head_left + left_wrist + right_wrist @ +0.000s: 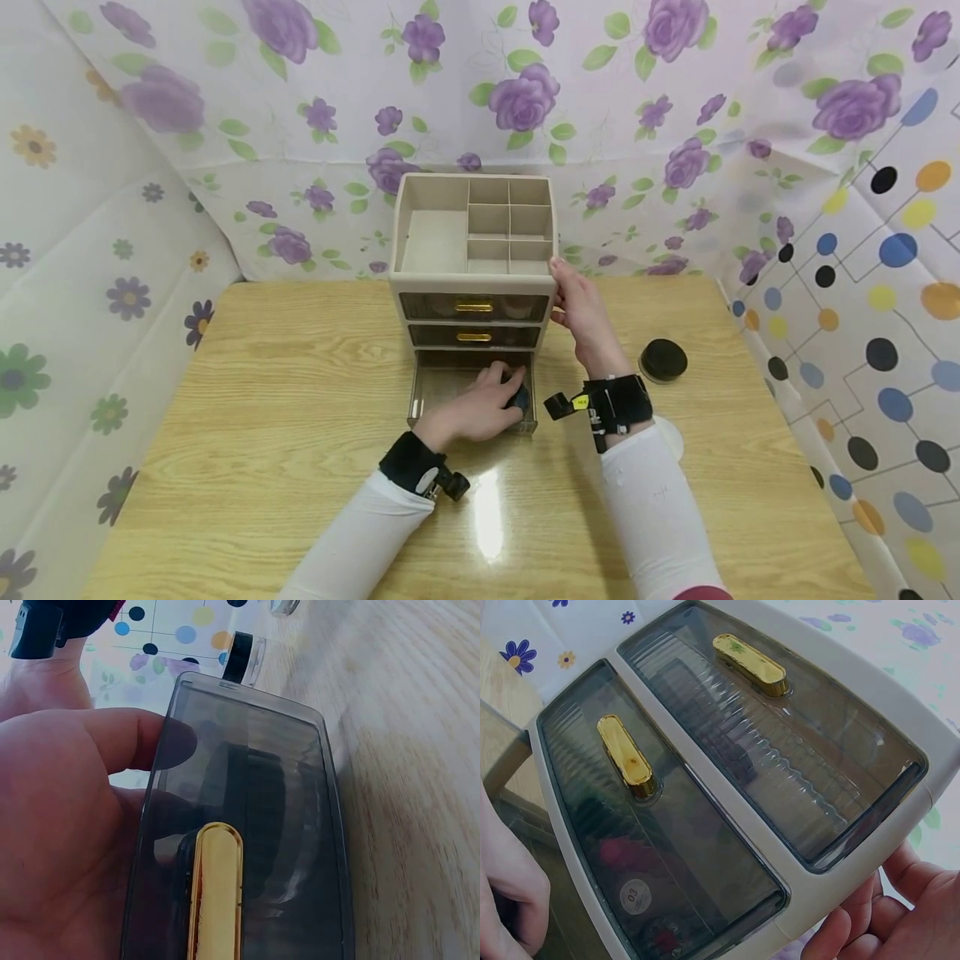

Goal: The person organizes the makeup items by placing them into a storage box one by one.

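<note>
A cream desktop drawer organizer (472,282) stands at the back of the table, its bottom drawer (438,387) pulled out. My left hand (476,408) reaches into the right side of that drawer, thumb and fingers around a dark round jar (520,400). Through the smoky drawer front (300,900) with its gold handle (217,892), the left wrist view shows the jar's ridged side. My right hand (588,321) grips the organizer's right side, thumb by the top front corner. The upper and middle drawers (780,750) are closed.
To the right on the wooden table (285,400) sits a round container with a black lid (663,360). A white round piece (671,435) lies partly under my right sleeve. Open compartments (489,221) top the organizer. Patterned cloth (300,167) hangs right behind it.
</note>
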Tool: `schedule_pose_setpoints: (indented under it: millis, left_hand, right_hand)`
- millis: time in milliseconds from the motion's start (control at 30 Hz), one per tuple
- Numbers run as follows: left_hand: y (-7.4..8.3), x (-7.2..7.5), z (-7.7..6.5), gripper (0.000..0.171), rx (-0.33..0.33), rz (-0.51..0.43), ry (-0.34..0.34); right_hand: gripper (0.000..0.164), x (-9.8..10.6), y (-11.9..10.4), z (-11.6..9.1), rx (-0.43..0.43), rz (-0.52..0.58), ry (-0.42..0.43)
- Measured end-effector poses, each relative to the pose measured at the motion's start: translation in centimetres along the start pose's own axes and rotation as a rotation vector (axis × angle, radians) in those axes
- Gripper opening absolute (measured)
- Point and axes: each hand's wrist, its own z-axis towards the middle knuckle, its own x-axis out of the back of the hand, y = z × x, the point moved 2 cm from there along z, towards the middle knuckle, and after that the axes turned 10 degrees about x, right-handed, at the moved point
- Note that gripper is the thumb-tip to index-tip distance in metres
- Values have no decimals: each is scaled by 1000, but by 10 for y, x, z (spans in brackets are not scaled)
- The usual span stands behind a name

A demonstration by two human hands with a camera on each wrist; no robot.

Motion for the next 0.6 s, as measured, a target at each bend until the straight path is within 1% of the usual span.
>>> schedule_pose_setpoints:
  millis: [200, 333, 533, 600]
  left_hand:
    - [-1, 1, -1, 70, -13, -9, 13]
    - [-1, 1, -1, 68, -24, 1, 24]
    - [-1, 3, -2, 62, -58, 8, 48]
    - [-1, 3, -2, 61, -59, 8, 51]
  right_hand:
    - [61, 0, 0, 0, -1, 0, 2]
    - [60, 1, 0, 1, -8, -6, 2]
    - [63, 1, 0, 0, -21, -7, 10]
    - [64, 1, 1, 0, -20, -11, 7]
